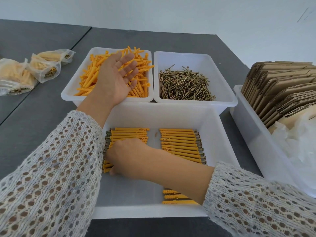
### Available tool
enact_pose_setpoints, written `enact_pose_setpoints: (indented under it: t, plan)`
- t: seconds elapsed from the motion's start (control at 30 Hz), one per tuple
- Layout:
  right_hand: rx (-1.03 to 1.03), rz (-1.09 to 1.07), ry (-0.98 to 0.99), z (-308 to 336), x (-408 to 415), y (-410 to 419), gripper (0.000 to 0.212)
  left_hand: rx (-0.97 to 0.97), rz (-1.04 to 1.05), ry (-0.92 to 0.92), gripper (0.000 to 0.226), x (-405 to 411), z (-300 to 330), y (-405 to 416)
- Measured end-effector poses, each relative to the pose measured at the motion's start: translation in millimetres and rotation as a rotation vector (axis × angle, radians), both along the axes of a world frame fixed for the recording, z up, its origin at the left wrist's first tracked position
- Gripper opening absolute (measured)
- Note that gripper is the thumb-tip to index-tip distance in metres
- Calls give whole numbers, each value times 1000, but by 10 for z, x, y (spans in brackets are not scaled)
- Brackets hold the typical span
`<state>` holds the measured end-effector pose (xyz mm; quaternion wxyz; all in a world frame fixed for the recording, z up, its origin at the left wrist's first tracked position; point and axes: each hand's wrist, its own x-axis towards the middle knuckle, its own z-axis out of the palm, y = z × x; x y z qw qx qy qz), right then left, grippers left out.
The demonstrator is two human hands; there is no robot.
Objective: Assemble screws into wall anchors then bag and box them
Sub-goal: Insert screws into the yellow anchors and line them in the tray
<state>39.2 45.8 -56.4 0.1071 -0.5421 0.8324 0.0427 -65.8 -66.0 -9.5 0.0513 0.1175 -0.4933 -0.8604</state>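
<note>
Grey tabletop (42, 117) under a pale wall. Left hand (116, 77) hovers palm-up, fingers spread, over loose anchors (85, 79) far left; right hand (126, 156) curls around assembled anchors (179, 144) in the near bin (222, 134).

The left hand (118, 77) is stretched forward, palm turned up and fingers spread and relaxed, forearm bare below a knit sleeve. The right hand (130, 156) reaches across to the left, back up, fingers curled downward with their tips hidden.
</note>
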Motion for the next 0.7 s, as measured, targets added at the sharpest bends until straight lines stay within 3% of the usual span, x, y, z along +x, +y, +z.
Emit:
enact_pose_setpoints:
  t: [0.07, 0.1, 0.2, 0.27, 0.43, 0.5, 0.6, 0.7]
  plan:
    - [-4, -1, -13, -7, -7, 7, 22, -99, 44, -7, 26, -21, 6, 46]
    - [-9, -1, -15, -13, -9, 18, 24, -249, 98, -1, 22, -29, -5, 62]
    - [-98, -51, -22, 95, -101, 59, 37, -1159, 237, 207, 19, 37, -133, 24]
    - [-269, -147, -38, 267, -253, 110, 36, -1502, 263, 264, 18, 57, -210, -29]
    - [-662, -401, 40, 485, -594, 338, 35, -1849, 143, 48, 28, -45, -235, -9]
    - [-753, -554, 199, 463, -769, 427, 26, -1899, 129, -7, 34, -45, -264, -1]
    - [-733, -776, 385, 420, -1110, 636, 21, -1953, 49, -76, 40, -46, -269, -1]
    - [-511, -1056, 247, 304, -1362, 896, 39, -1961, -85, -102, 43, -61, -250, -18]
